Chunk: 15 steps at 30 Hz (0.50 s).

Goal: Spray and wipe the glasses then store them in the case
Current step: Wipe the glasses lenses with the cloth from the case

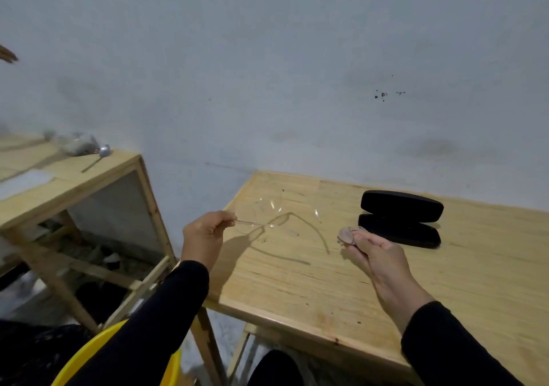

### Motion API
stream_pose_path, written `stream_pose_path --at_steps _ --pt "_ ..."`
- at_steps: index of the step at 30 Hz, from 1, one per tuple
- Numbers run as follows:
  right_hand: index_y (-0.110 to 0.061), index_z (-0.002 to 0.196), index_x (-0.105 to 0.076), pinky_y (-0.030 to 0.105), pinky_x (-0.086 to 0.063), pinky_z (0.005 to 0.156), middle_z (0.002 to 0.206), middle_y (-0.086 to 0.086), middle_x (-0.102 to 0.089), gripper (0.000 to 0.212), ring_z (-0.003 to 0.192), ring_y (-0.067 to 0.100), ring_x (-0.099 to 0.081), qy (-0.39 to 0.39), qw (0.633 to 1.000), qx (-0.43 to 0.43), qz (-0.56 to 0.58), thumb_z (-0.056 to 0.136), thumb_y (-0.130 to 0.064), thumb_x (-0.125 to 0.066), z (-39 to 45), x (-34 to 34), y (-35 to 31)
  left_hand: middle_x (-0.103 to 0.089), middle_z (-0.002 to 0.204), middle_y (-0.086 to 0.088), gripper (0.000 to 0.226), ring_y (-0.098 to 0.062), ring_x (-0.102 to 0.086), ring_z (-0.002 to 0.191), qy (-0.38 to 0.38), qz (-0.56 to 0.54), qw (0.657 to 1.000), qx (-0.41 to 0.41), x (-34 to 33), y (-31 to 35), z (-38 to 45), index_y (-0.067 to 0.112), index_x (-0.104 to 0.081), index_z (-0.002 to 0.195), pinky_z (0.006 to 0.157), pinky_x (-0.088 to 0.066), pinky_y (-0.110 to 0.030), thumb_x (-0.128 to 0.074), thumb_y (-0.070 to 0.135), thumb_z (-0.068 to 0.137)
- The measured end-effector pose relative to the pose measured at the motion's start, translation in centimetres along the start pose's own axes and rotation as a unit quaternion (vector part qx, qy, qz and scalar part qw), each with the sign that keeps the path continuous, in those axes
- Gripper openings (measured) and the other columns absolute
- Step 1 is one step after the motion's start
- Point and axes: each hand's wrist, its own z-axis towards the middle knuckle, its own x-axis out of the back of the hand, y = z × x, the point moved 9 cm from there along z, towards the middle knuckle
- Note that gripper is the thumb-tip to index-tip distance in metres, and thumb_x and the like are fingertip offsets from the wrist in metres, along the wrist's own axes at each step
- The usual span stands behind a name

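Note:
Clear-framed glasses (274, 210) hang above the wooden table (297, 281), their shadow falling on the wood. My left hand (205, 234) pinches the end of one temple arm at the table's left edge. My right hand (377, 257) grips a small pinkish wiping cloth (346, 235) just right of the glasses, apart from them. A black glasses case (401, 217) lies open on the table behind my right hand. No spray bottle shows.
A second wooden bench (74, 177) stands to the left with a spoon-like tool (102, 151) and a crumpled bag on it. A yellow bucket rim (89, 353) sits below my left arm. A grey wall runs close behind the table.

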Motion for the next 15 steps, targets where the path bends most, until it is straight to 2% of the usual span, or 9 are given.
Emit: stream_pose_path --at_steps 2,3,6,8,10,13,15 --pt "-0.016 0.09 -0.071 0.029 -0.056 0.087 0.121 0.006 -0.065 0.013 0.104 0.018 -0.066 -0.002 1.0 -0.003 0.004 0.087 -0.006 -0.063 0.0 -0.2 0.4 -0.067 0.084 -0.001 0.022 -0.007 -0.062 0.074 -0.011 0.014 1.0 0.025 0.4 -1.2 -0.4 0.004 -0.074 0.079 0.075 -0.036 0.007 -0.062 -0.014 0.078" --pt "-0.016 0.09 -0.071 0.03 -0.056 0.088 0.121 0.007 -0.065 0.013 0.104 0.019 -0.066 -0.004 1.0 -0.005 0.006 0.087 -0.006 -0.063 0.0 -0.4 0.6 -0.066 0.084 0.001 0.022 -0.008 -0.061 0.075 -0.019 0.014 0.999 0.045 0.4 -1.9 -0.5 0.005 -0.074 0.08 0.074 -0.035 0.008 -0.061 -0.012 0.079" --pt "-0.017 0.089 -0.072 0.035 -0.053 0.095 0.121 0.008 -0.065 0.014 0.105 0.02 -0.066 -0.008 1.0 -0.007 0.009 0.087 -0.006 -0.064 -0.2 -0.5 0.7 -0.065 0.085 0.006 0.023 0.001 -0.06 0.077 -0.046 -0.007 0.99 0.135 0.2 -3.9 -1.2 0.012 -0.072 0.083 0.069 -0.037 0.006 -0.057 -0.005 0.085" --pt "-0.016 0.089 -0.072 0.034 -0.053 0.094 0.121 0.007 -0.065 0.013 0.106 0.02 -0.066 -0.007 1.0 -0.009 0.012 0.086 -0.006 -0.064 -0.2 -0.6 0.8 -0.065 0.087 0.005 0.025 0.001 -0.06 0.078 -0.059 -0.014 0.984 0.169 0.0 -4.7 -1.6 0.013 -0.072 0.086 0.069 -0.038 0.001 -0.054 -0.003 0.088" --pt "-0.016 0.089 -0.072 0.03 -0.056 0.089 0.12 0.006 -0.066 0.013 0.105 0.019 -0.066 -0.006 1.0 -0.005 0.009 0.087 -0.006 -0.064 -0.3 -0.6 0.7 -0.063 0.088 0.006 0.027 0.002 -0.059 0.079 -0.074 -0.003 0.982 0.175 -0.3 -4.8 -1.9 0.014 -0.072 0.088 0.073 -0.039 -0.005 -0.051 -0.003 0.088" --pt "-0.012 0.094 -0.072 0.024 -0.057 0.079 0.122 0.006 -0.065 0.013 0.106 0.019 -0.066 -0.008 1.0 -0.003 0.013 0.087 -0.005 -0.063 -0.2 -0.7 0.8 -0.067 0.088 0.005 0.029 -0.008 -0.064 0.082 -0.075 -0.018 0.981 0.177 -0.4 -4.6 -2.3 0.018 -0.072 0.085 0.078 -0.045 -0.015 -0.052 -0.003 0.088" --pt "-0.01 0.097 -0.071 0.022 -0.057 0.076 0.123 0.006 -0.064 0.014 0.106 0.019 -0.065 -0.008 1.0 -0.004 0.012 0.087 -0.004 -0.064 -0.2 -0.8 0.7 -0.068 0.094 0.003 0.028 -0.014 -0.065 0.084 -0.09 0.022 0.987 0.131 -0.6 -4.0 -2.3 0.014 -0.073 0.092 0.084 -0.049 -0.023 -0.053 -0.004 0.087"
